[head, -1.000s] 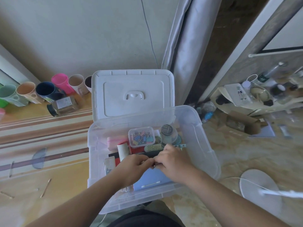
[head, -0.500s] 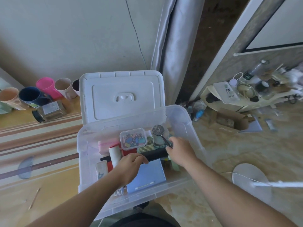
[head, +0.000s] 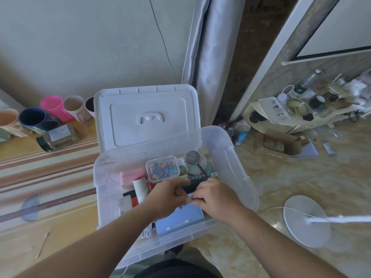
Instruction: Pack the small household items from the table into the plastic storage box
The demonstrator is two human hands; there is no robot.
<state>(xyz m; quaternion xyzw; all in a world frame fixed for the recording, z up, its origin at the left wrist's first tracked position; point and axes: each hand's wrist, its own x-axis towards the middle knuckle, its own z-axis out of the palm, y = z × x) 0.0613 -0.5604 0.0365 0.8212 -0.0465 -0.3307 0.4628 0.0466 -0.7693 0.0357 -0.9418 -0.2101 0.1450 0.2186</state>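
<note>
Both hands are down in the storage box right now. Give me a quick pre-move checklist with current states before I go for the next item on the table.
1. Storage box open, lid propped behind it: ok.
2. Left hand free for a new pick: cannot tell; it is down among the contents, fingers curled.
3. Right hand free: not ok; it pinches something small at the blue notebook's edge.
4. Room left inside the box: cannot tell; the hands cover the middle.
5. Items still to pack on the table: ok; the protractor and a thin stick lie there.
6. Clip case closed inside the box: ok.
</note>
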